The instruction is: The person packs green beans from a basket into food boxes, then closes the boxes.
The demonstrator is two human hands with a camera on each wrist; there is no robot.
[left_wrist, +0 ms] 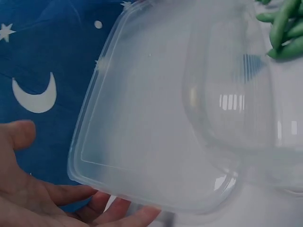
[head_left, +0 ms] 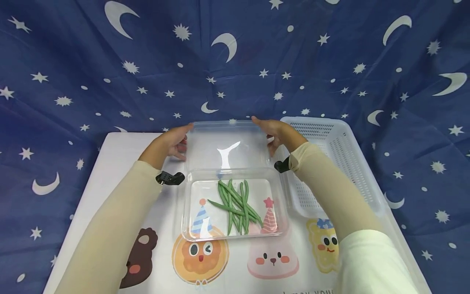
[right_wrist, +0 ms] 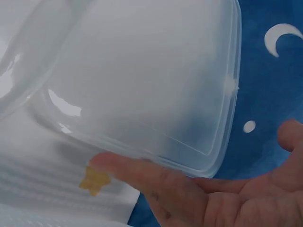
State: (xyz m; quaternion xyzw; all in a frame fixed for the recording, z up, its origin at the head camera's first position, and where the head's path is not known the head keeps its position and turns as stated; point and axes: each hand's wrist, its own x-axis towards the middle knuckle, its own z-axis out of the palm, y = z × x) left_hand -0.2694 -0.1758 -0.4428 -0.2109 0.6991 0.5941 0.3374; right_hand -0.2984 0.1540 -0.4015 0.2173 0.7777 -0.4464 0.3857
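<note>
A clear plastic lid (head_left: 205,149) sits just behind a clear rectangular container (head_left: 185,204) on the table. Several green beans (head_left: 244,204) lie in a loose pile inside the container. My left hand (head_left: 173,143) is at the lid's left edge; in the left wrist view its fingertips (left_wrist: 137,215) touch that edge, with the thumb held away. At the opposite edge is my right hand (head_left: 278,132). Its extended finger (right_wrist: 137,172) runs along the lid's side in the right wrist view, and its thumb stands apart from the plastic.
A white perforated basket (head_left: 345,151) stands to the right of the container, under the right forearm. Cartoon animals (head_left: 273,261) decorate the white tabletop (head_left: 125,155). Behind the table hangs a dark blue cloth (head_left: 253,49) with moons and stars.
</note>
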